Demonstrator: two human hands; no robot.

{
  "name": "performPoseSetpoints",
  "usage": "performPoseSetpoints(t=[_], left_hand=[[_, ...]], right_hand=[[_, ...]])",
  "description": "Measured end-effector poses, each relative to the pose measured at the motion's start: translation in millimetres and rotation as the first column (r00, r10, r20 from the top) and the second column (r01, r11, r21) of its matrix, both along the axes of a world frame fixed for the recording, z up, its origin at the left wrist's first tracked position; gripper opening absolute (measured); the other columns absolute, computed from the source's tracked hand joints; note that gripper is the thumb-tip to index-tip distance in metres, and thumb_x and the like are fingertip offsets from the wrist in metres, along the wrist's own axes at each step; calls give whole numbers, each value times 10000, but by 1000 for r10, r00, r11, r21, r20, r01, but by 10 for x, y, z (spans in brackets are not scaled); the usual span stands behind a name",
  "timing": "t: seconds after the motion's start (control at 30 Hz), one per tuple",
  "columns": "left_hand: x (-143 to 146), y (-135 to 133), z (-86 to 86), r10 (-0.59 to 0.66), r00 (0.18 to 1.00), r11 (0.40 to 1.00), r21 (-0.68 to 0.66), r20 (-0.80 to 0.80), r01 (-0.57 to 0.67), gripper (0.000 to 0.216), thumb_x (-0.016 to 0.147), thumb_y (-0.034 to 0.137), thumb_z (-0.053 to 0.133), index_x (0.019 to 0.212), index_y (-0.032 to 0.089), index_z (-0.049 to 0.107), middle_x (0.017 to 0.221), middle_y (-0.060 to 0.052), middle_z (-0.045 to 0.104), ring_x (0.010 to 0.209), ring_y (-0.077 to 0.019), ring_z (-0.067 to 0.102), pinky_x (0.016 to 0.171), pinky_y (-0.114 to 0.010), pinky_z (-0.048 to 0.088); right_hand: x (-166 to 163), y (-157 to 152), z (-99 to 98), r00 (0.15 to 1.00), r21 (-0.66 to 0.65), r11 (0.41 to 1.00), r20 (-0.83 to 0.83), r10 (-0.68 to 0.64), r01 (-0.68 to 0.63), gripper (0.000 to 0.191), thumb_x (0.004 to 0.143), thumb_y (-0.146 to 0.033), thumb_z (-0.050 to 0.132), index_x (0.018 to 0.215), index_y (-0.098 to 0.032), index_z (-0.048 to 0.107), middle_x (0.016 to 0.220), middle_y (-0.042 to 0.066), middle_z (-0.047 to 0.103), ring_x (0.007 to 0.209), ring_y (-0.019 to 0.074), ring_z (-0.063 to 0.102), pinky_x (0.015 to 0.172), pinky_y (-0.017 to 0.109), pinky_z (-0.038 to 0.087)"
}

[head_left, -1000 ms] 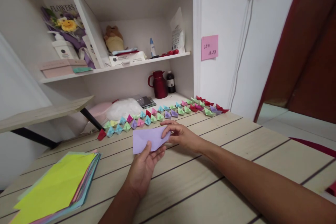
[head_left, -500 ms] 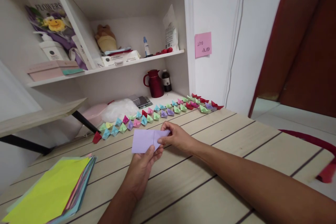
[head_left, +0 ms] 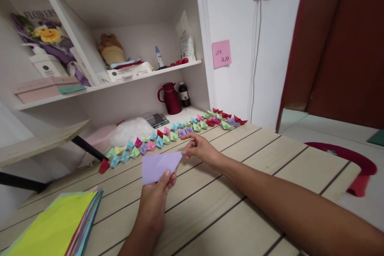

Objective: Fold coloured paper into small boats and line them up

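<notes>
A folded lilac paper sheet (head_left: pixel 157 166) hangs just above the wooden table (head_left: pixel 258 160). My left hand (head_left: pixel 157 198) pinches its lower edge from below with thumb and fingers closed on it. At the sheet's right tip, my right hand (head_left: pixel 199 149) grips the pointed corner between thumb and fingers. Behind the hands runs a long row of small folded paper boats (head_left: pixel 168 136) in pink, blue, green, purple and red.
A stack of coloured paper sheets (head_left: pixel 54 228) with a yellow-green one on top lies at the near left. Behind the boats are a white plastic bag (head_left: pixel 130 130), a dark red jug (head_left: pixel 171 98) and cluttered white shelves (head_left: pixel 120 82). A red door stands at right.
The view has swung left and down. The lilac sheet went from a rectangle to a shape with a pointed right end, and my right hand now grips that point.
</notes>
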State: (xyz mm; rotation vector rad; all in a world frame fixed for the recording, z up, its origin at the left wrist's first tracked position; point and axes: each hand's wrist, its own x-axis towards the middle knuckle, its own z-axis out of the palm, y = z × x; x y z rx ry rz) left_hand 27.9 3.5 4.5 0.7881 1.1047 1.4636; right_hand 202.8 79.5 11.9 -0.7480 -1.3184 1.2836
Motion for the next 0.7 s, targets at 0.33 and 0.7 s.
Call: performPoseSetpoints(t=[0.33,0.7], left_hand=[[-31,37,-20,84,984,996,11,156,-87,99,792,33,681,882,72,690,834,-97,728,729,-132,696,755,-259,598],[16,-24,-35,15,996,999,43,84,-18,159,705,134,787,831,60,724,816,-98,738,730,-139,674,790,-272,580]], right_hand=[[21,-112,58,976,-178,973,-187,114,-148,445,795,-522,652,1129,-229,616,1090,68,634,920,179,638,776,314,518],[-414,-397,-85,951,-176,954,-240,196,-241,398,553,-352,857,849,-137,701,797,40,689,757,175,631,813,346,479]])
